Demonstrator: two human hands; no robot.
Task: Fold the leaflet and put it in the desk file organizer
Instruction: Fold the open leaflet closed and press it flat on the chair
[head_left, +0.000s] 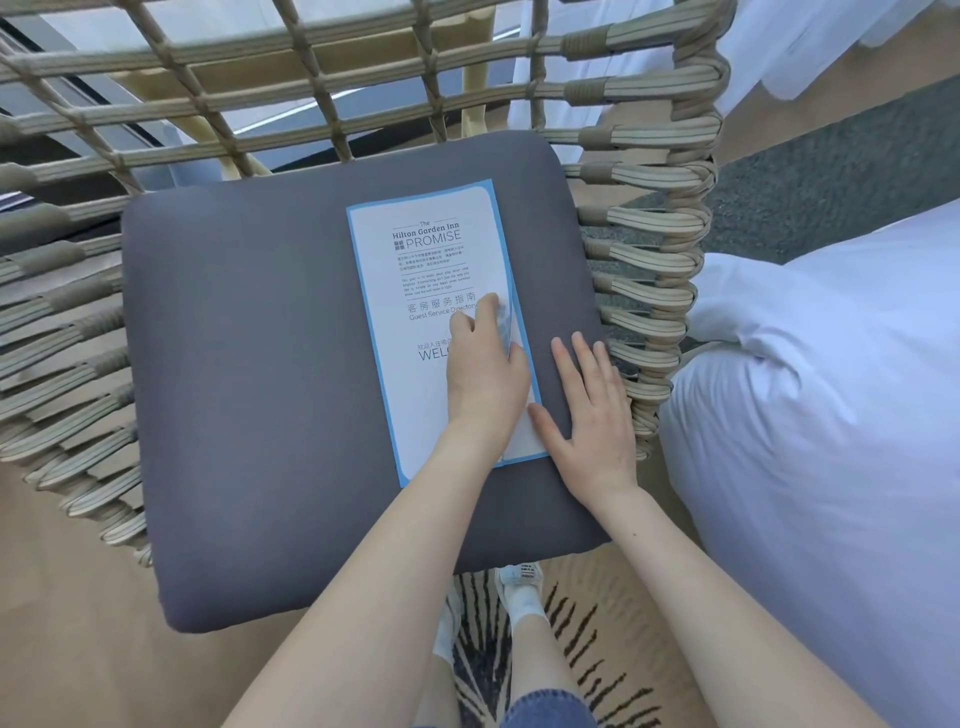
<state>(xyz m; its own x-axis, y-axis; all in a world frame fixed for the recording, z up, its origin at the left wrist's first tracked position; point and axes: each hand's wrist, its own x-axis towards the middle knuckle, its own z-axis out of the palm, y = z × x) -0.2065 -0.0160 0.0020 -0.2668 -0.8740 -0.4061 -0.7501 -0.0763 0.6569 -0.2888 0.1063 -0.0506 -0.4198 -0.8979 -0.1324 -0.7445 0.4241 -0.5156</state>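
- A woven rope chair is filling the upper half and left side of the frame, its straps wrapping around the frame at the right.
- A white duvet is bulging in at the right edge of the frame.
- The grey seat cushion is lying in the middle of the frame, and I am leaning over it with both bare arms coming up from the bottom.
- The leaflet is lying flat on the right half of the cushion, white with a blue border, printed side up, its long side running from the upper middle down toward the centre.
- My left hand is resting on the lower part of the leaflet, fingers curled loosely, the fingertips pinching the right edge of the top sheet, which is lifting slightly off the layer beneath.
- My right hand is lying flat and spread on the cushion just right of the leaflet, fingers open and gripping nothing, the thumb touching the leaflet's lower right edge.
- My white shoes are showing below the cushion at the bottom centre, standing on a striped rug.
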